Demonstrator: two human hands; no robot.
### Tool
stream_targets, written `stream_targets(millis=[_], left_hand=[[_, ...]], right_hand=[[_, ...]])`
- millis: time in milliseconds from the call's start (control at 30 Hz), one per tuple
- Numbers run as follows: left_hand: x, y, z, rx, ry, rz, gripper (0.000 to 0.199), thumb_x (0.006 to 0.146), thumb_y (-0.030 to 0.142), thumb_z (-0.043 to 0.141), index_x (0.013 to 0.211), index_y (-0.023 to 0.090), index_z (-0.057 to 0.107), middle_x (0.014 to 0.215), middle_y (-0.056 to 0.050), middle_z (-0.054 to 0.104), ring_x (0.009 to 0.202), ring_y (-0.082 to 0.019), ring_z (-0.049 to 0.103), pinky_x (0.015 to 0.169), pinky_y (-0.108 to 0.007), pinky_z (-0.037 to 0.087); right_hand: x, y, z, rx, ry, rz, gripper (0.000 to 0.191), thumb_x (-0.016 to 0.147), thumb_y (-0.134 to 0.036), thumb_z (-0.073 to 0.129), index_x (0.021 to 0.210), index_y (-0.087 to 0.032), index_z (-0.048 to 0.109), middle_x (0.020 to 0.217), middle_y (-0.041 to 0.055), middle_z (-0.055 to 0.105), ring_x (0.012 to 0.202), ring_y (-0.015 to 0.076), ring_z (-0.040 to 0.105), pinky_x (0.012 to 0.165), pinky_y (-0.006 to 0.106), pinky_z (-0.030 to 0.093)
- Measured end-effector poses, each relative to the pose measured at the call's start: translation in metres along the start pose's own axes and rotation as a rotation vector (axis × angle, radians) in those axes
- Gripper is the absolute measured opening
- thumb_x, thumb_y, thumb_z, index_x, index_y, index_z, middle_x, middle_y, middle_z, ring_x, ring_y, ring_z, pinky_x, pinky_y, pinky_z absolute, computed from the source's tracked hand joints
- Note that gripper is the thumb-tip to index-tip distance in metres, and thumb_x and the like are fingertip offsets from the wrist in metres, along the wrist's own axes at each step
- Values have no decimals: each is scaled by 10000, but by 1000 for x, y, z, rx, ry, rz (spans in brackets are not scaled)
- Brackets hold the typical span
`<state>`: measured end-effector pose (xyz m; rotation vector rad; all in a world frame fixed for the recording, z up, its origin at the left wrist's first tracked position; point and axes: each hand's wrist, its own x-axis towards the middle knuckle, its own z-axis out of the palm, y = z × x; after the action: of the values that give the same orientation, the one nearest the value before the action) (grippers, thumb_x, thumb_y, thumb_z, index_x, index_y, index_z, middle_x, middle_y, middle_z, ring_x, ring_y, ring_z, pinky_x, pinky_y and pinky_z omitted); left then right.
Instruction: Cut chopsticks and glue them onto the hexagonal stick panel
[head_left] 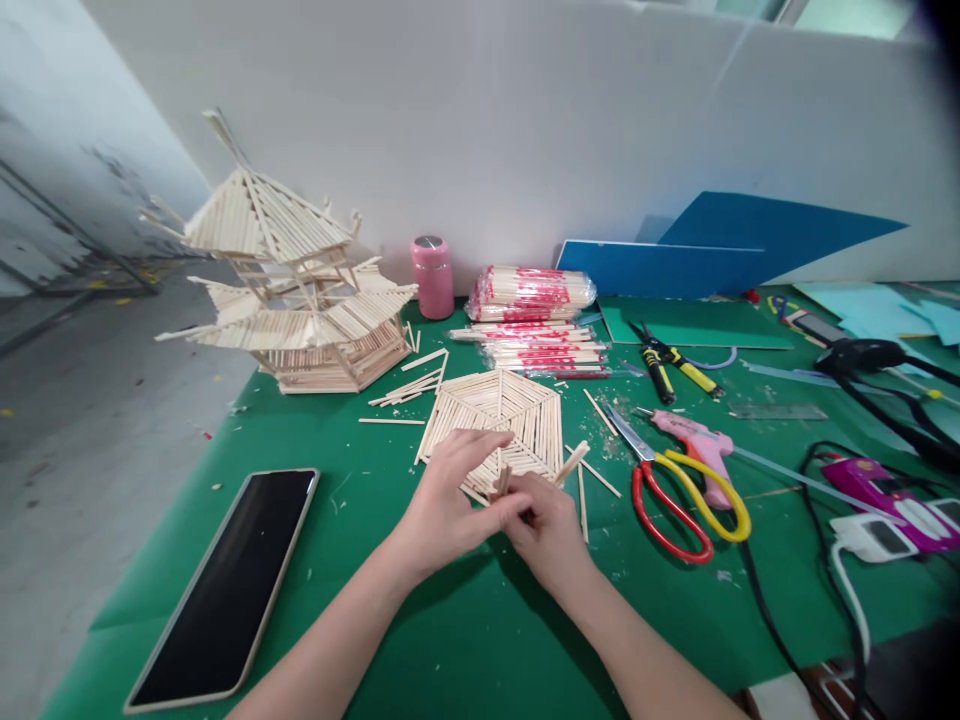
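In the head view a six-sided panel of wooden sticks (525, 415) lies on the green table, partly covered by my hands. My right hand (551, 535) is closed in a pinch at the panel's near edge, around short wooden sticks (574, 462) whose ends poke out past the fingers. My left hand (454, 500) hovers over the panel's near left part with its fingers stretched out. Its thumb reaches across to the fingertips of my right hand. What lies between the thumb and those fingertips is hidden. Loose sticks (409, 395) are scattered around the panel.
A stick pagoda (300, 300) stands at the back left near a pink flask (433, 280). Bagged sticks (532, 295) lie behind the panel. Scissors (682, 500), a pink glue gun (694, 440), pliers (660, 365) and cables are on the right. A phone (225, 590) lies front left.
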<state>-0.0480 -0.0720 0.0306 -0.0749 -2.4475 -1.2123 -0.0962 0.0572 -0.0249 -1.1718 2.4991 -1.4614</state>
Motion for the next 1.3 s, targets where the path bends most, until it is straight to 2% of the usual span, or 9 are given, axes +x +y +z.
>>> stream_targets(millis=[100, 267, 367, 533, 633, 800, 967, 1200, 1300], left_hand=[[-11, 1, -7, 85, -33, -63, 642, 585, 346, 697, 1152, 199, 433, 1106, -114, 533, 1014, -253, 481, 847, -435, 404], [-43, -4, -15, 149, 180, -189, 147, 785, 255, 490, 898, 190, 559, 884, -55, 600, 840, -180, 557, 745, -318, 443], [-65, -8, -20, 179, 209, -258, 135, 806, 248, 450, 777, 183, 564, 732, -27, 585, 689, -154, 553, 616, -251, 435], [-95, -6, -23, 154, 226, -372, 192, 824, 257, 390, 678, 183, 491, 612, 11, 498, 563, -126, 480, 512, -210, 376], [-106, -2, -19, 164, 221, -414, 259, 836, 271, 335, 609, 185, 426, 572, 22, 436, 522, -118, 422, 486, -215, 335], [-114, 7, -14, 232, 158, -472, 303, 839, 293, 300, 559, 193, 357, 533, 36, 362, 482, -110, 374, 475, -225, 303], [-117, 10, -17, 207, 180, -421, 243, 847, 267, 305, 634, 194, 395, 587, 25, 408, 539, -119, 422, 524, -225, 341], [-112, -3, -16, 241, 168, -316, 128, 793, 254, 451, 782, 187, 559, 805, -36, 569, 754, -156, 542, 680, -240, 419], [-111, -8, -12, 244, 153, -295, 147, 773, 252, 484, 803, 196, 617, 831, -43, 608, 777, -166, 568, 695, -246, 442]], right_hand=[[0, 0, 1, -18, 2, -5, 102, 764, -190, 483, 778, -168, 582, 644, 22, 550, 575, 133, 499, 536, 236, 392], [-3, -4, -1, -59, -14, -11, 153, 758, -236, 519, 880, -171, 585, 604, -7, 525, 546, 126, 490, 525, 230, 395], [-16, -3, -13, -93, -15, 4, 261, 761, -261, 523, 1006, -171, 536, 634, -12, 531, 528, 114, 486, 525, 220, 413], [-50, 15, -49, -257, 62, 96, 187, 792, -264, 459, 926, -154, 530, 703, 29, 544, 600, 140, 514, 611, 264, 426], [-56, 26, -65, -388, 75, 160, 186, 794, -289, 440, 884, -152, 527, 716, 44, 557, 635, 158, 530, 620, 277, 412], [-36, 28, -68, -588, -65, 233, 189, 767, -313, 463, 635, -188, 515, 562, 10, 569, 511, 156, 531, 470, 245, 322], [-18, 27, -68, -737, -185, 266, 140, 701, -209, 493, 571, -177, 533, 553, 48, 610, 508, 180, 566, 442, 244, 266], [12, 43, -87, -825, -187, 275, 131, 705, -192, 473, 626, -154, 571, 579, 89, 622, 560, 220, 592, 479, 262, 318], [24, 49, -96, -804, -127, 265, 138, 722, -182, 459, 771, -135, 579, 686, 109, 632, 626, 228, 596, 508, 272, 351]])
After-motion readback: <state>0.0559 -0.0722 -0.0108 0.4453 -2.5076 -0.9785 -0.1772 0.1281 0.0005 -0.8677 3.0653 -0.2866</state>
